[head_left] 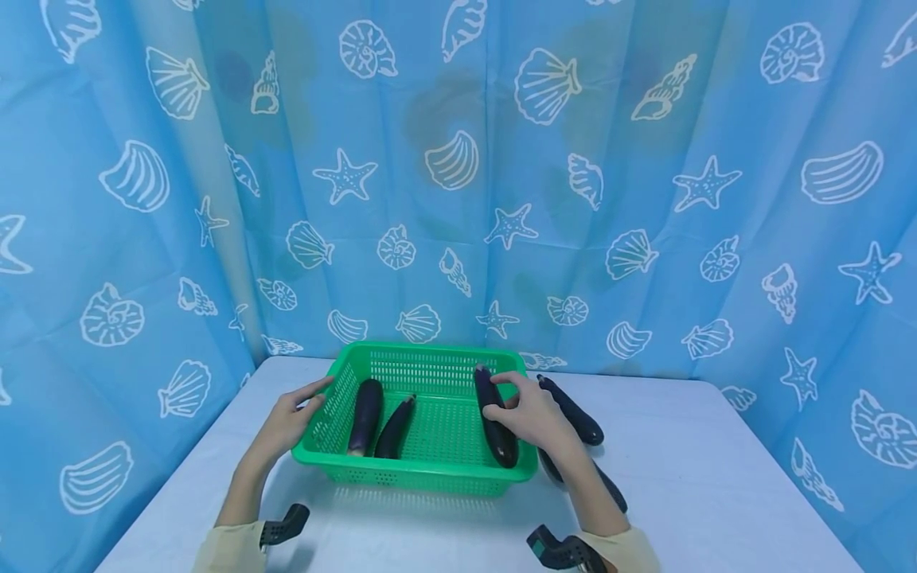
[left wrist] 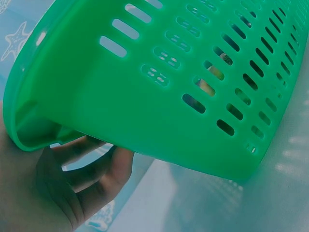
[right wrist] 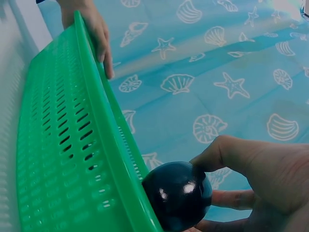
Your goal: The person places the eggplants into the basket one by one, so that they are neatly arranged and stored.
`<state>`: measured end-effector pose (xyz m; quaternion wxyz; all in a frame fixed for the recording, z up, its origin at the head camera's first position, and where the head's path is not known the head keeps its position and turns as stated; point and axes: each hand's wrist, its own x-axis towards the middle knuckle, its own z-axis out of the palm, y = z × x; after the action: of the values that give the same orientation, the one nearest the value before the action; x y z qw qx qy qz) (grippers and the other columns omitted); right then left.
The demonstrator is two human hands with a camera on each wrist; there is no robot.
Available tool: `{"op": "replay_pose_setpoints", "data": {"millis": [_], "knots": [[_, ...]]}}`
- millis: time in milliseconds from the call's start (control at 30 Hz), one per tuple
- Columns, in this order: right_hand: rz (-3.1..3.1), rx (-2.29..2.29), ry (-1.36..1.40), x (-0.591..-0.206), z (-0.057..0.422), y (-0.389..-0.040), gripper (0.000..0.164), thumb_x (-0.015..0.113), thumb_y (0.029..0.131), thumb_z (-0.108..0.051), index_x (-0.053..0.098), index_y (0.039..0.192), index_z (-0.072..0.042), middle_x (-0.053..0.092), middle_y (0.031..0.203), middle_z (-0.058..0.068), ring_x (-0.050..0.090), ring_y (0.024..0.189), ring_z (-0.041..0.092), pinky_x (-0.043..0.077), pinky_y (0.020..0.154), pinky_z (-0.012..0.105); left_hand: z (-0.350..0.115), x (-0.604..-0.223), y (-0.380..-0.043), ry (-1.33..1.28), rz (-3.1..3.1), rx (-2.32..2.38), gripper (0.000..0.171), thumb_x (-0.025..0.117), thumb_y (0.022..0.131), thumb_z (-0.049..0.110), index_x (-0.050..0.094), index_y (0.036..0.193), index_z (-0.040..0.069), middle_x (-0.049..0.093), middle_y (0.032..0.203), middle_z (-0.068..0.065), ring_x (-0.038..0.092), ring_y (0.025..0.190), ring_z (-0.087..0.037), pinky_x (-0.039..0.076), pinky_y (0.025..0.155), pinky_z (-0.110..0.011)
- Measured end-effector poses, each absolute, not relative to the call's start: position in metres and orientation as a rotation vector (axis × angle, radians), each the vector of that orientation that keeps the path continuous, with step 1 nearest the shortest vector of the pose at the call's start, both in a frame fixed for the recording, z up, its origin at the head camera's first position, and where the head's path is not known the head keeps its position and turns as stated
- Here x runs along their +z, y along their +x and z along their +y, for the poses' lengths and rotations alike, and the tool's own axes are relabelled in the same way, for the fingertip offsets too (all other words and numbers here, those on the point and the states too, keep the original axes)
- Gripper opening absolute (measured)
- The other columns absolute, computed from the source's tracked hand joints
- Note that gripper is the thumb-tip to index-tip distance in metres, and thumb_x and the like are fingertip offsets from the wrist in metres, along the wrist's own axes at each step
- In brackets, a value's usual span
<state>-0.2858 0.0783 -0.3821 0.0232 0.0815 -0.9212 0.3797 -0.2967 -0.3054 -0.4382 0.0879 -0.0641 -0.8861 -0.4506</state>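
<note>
A green plastic basket [head_left: 415, 468] with slotted walls stands on the table, tilted in both wrist views. At its left end my left hand [head_left: 282, 423] grips the rim; in the left wrist view the fingers [left wrist: 113, 171] bend beneath the rim. My right hand [head_left: 536, 412] pinches a dark eggplant [head_left: 499, 439] between thumb and fingers, just inside the basket's right end. Seen from the right wrist, that eggplant's shiny rounded end [right wrist: 177, 195] overlaps the rim. A thick eggplant [head_left: 367, 414] and a thinner, curved one [head_left: 396, 431] lie in the basket's left half.
Right of the basket, one eggplant [head_left: 575, 412] lies on the white-covered table [head_left: 688, 477]. Another eggplant [head_left: 609, 484] is partly hidden under my right forearm. A blue curtain [head_left: 458, 215] with white shell prints hangs behind and along the sides.
</note>
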Motion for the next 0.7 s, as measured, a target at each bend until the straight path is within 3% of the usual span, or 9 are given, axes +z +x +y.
{"op": "replay_pose_setpoints", "data": {"millis": [700], "knots": [[-2.841, 1.277, 0.294, -0.390, 0.060, -0.296, 0.053, 0.071, 0.087, -0.028, 0.055, 0.136, -0.017, 0.065, 0.090, 0.009, 0.061, 0.066, 0.016, 0.054, 0.055, 0.029, -0.306, -0.440, -0.298, -0.203, -2.620, -1.346, 0.043, 0.039, 0.106, 0.017, 0.045, 0.147, 0.006, 0.040, 0.153, -0.024, 0.036, 0.141, -0.045, 0.036, 0.111, -0.062]]}}
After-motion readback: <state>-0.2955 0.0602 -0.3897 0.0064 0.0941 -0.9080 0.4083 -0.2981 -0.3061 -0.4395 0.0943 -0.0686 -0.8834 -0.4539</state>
